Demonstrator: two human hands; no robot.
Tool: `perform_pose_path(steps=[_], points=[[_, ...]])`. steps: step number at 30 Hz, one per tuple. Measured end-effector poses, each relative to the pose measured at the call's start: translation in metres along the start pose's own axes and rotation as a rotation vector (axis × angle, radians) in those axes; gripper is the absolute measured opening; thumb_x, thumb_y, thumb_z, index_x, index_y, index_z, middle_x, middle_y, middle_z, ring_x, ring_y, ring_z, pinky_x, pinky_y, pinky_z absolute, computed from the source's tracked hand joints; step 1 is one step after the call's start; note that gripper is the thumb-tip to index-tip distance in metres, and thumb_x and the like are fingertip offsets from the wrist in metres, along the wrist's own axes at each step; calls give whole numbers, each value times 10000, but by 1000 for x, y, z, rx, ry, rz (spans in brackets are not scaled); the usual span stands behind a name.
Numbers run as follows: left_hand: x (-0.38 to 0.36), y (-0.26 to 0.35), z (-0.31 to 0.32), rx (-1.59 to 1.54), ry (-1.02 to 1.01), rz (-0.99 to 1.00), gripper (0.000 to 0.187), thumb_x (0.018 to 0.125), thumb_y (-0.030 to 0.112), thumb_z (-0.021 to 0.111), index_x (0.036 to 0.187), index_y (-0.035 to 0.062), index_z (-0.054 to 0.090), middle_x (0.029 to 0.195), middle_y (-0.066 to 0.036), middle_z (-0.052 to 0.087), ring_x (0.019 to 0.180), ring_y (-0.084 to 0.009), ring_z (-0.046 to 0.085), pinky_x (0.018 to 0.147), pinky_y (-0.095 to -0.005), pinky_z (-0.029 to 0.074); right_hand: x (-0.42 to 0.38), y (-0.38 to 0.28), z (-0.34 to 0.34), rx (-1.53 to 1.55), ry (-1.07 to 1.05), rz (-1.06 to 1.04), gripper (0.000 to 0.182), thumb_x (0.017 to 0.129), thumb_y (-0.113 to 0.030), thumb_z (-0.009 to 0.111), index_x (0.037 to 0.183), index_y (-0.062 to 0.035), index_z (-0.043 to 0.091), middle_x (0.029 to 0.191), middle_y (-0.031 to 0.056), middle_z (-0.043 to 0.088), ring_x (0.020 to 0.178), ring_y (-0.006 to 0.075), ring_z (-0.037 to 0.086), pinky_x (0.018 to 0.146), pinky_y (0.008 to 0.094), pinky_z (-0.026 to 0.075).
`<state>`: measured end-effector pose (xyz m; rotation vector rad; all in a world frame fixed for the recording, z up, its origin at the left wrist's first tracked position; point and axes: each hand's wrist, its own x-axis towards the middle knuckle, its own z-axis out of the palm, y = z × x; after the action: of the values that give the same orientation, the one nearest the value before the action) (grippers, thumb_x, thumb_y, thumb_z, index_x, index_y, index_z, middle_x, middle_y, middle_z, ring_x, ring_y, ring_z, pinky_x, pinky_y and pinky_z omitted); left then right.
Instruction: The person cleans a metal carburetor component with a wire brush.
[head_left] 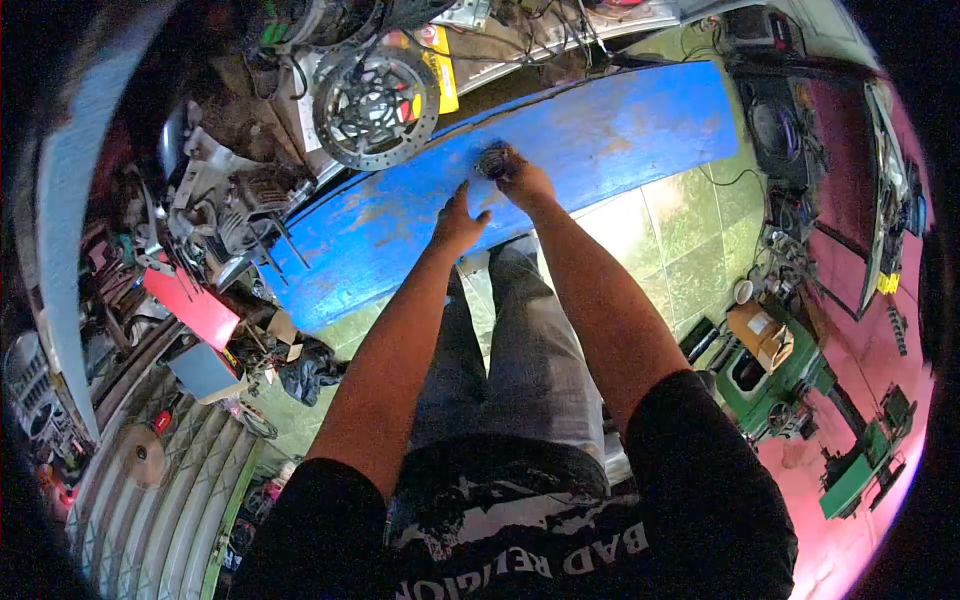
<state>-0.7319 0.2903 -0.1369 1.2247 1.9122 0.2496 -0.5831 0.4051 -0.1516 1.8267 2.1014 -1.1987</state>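
A long blue board (640, 125) with worn, brownish patches lies across the view in front of me. Over its middle, my right hand (527, 183) is closed on a small dark round part (491, 161), whose details are blurred. Just left of it, my left hand (460, 222) is held over the board's near edge, fingers apart and holding nothing. The left fingertips are close to the dark part but do not appear to touch it.
A perforated metal disc (428, 115) with dark pieces inside lies beyond the board, beside a yellow package (443, 75). Metal engine parts (250, 215) crowd the left. A green machine (770, 390) stands at the right, with a cardboard box (760, 334) on it.
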Motion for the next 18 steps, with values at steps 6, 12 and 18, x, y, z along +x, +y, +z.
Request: perform_pose_path(steps=[6, 12, 18], points=[[59, -2, 9, -667, -242, -295, 774, 899, 616, 684, 1453, 99, 525, 1363, -108, 619, 1144, -262, 603, 961, -471, 472, 11, -5, -3, -178, 91, -206, 321, 932, -365, 608, 1222, -254, 691, 1016, 152, 745, 923, 395, 711, 758, 520, 580], [-21, 28, -57, -818, -220, -379, 784, 832, 814, 601, 1140, 101, 704, 991, -20, 686, 867, -165, 597, 720, -347, 465, -104, -70, -31, -233, 432, -481, 268, 787, -216, 754, 1037, -124, 733, 949, 111, 689, 926, 331, 626, 801, 474, 485], [-145, 36, -142, -1467, -222, -305, 382, 979, 403, 699, 1209, 98, 676, 1054, 24, 687, 912, -123, 617, 782, -280, 467, -196, -145, -87, 71, 345, -710, 398, 778, -213, 782, 1171, -163, 741, 1062, 95, 677, 994, 299, 618, 842, 475, 463]])
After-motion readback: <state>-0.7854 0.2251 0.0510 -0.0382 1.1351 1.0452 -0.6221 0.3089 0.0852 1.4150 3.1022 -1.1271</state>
